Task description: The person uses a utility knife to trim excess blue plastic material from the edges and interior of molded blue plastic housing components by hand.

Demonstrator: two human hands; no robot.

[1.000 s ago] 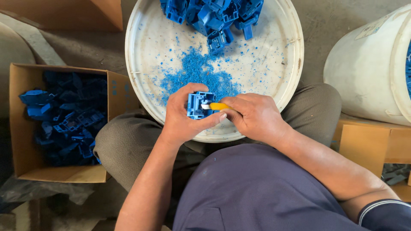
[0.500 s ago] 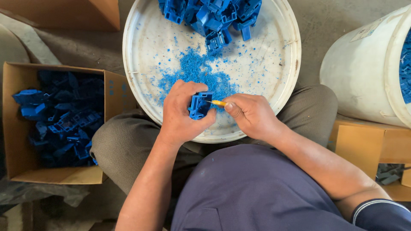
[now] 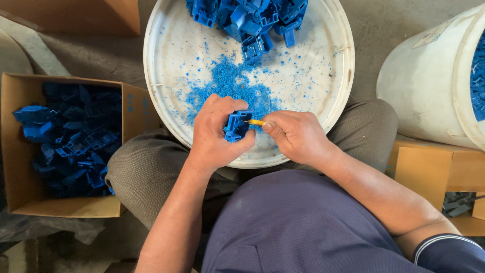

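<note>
My left hand [image 3: 214,134] grips a small blue plastic part [image 3: 236,125] over the near edge of a round white tray [image 3: 166,55]. My right hand [image 3: 295,135] holds a thin yellow-handled tool [image 3: 254,122] whose tip touches the part's right side. Blue shavings [image 3: 230,88] lie scattered on the tray just beyond my hands. A pile of several more blue parts [image 3: 250,17] sits at the tray's far edge.
An open cardboard box [image 3: 15,167] full of blue parts [image 3: 76,141] stands on the left by my knee. A white bucket [image 3: 429,81] holding blue parts stands on the right, on a cardboard box [image 3: 429,167]. Another cardboard piece [image 3: 76,15] lies top left.
The part has been turned in my left hand and the tool tip has shifted slightly along its side. The hands stay at the same spot over the tray.
</note>
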